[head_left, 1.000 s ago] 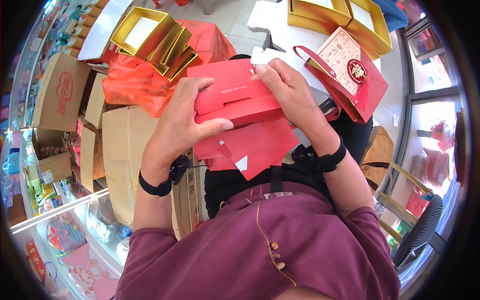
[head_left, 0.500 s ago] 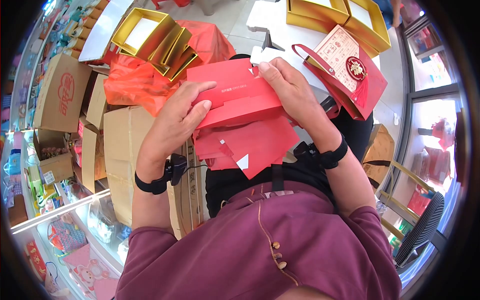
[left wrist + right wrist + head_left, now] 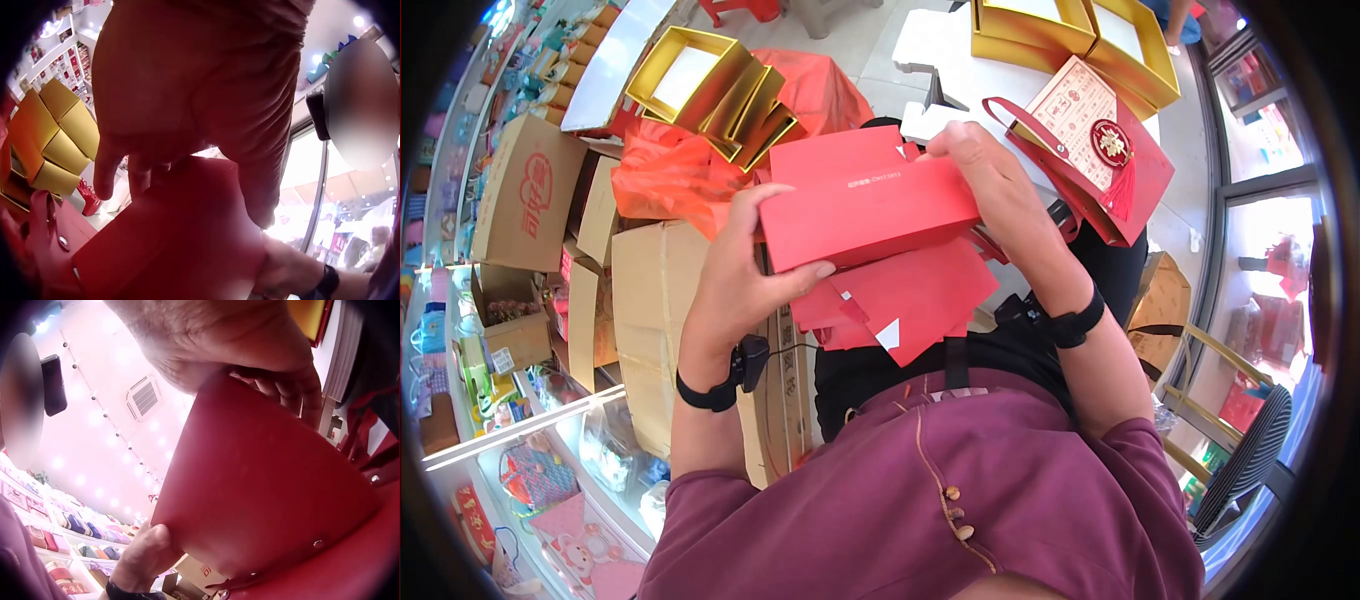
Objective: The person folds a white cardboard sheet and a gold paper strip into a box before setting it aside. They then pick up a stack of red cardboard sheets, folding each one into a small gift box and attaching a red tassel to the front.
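Note:
A red card gift bag [image 3: 870, 215], folded into a box shape, is held above the lap with a smooth face and a line of small white print upward. My left hand [image 3: 740, 260] grips its left end, thumb along the near edge and fingers at the far edge. At the far right corner, my right hand [image 3: 1000, 190] holds it, the fingertips mostly hidden. In the right wrist view a broad plain side of the bag [image 3: 262, 481] slopes below the right hand [image 3: 225, 337]. Flat red card pieces [image 3: 925, 295] lie on the lap beneath it.
Gold boxes [image 3: 690, 75] are stacked on an orange-red plastic bag [image 3: 665, 165] at far left. More gold boxes [image 3: 1040, 30] stand on a white table. Beside them leans a finished red gift bag [image 3: 1145, 180] with a tassel. Cardboard cartons [image 3: 660, 320] stand at left.
The tabbed, slotted side of the bag has turned into a closed, smooth panel. My left hand shifted its grip, first with the thumb on the face, then spread round the left end.

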Demonstrator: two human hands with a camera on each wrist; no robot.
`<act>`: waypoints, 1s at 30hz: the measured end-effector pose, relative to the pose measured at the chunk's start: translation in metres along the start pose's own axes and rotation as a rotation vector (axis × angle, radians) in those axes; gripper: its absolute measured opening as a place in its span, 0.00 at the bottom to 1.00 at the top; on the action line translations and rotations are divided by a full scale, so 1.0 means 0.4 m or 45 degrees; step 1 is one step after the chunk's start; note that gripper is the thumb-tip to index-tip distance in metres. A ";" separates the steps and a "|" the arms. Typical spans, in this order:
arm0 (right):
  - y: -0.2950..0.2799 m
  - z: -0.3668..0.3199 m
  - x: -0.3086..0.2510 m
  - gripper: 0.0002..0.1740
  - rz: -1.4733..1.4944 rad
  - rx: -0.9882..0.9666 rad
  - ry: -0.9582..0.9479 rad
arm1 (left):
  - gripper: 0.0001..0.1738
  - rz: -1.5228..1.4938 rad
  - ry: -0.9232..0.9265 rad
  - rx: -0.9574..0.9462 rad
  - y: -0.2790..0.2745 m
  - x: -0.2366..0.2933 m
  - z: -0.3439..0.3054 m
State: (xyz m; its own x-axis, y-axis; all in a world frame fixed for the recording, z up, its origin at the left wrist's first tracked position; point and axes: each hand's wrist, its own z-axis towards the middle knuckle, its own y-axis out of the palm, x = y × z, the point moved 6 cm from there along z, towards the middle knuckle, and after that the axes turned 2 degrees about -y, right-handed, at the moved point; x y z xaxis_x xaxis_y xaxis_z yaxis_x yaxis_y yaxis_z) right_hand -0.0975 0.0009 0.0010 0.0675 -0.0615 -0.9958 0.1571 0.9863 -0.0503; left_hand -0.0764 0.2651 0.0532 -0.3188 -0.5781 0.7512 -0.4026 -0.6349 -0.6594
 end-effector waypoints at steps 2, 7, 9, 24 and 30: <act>-0.011 -0.010 -0.014 0.30 0.072 0.046 -0.040 | 0.48 -0.149 0.136 0.179 -0.039 0.026 -0.018; 0.001 -0.043 -0.015 0.35 0.445 -0.112 0.234 | 0.46 0.114 0.555 0.567 -0.048 0.105 -0.033; 0.044 -0.052 -0.023 0.40 0.749 -0.244 0.272 | 0.47 0.432 0.714 0.568 -0.001 0.117 -0.026; 0.031 -0.069 0.055 0.29 1.268 -0.105 0.436 | 0.27 0.536 0.291 0.799 -0.258 -0.075 0.133; -0.009 -0.096 0.053 0.32 0.896 0.018 0.282 | 0.23 0.823 0.199 0.640 -0.257 -0.219 0.241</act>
State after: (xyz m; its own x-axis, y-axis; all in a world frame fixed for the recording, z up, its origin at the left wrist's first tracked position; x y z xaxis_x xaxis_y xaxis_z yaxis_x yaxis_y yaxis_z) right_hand -0.1344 0.0020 -0.0229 -0.0436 0.6189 -0.7843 0.1627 0.7789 0.6056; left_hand 0.0755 0.3317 0.0523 -0.4860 -0.8528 0.1914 0.3197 -0.3773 -0.8692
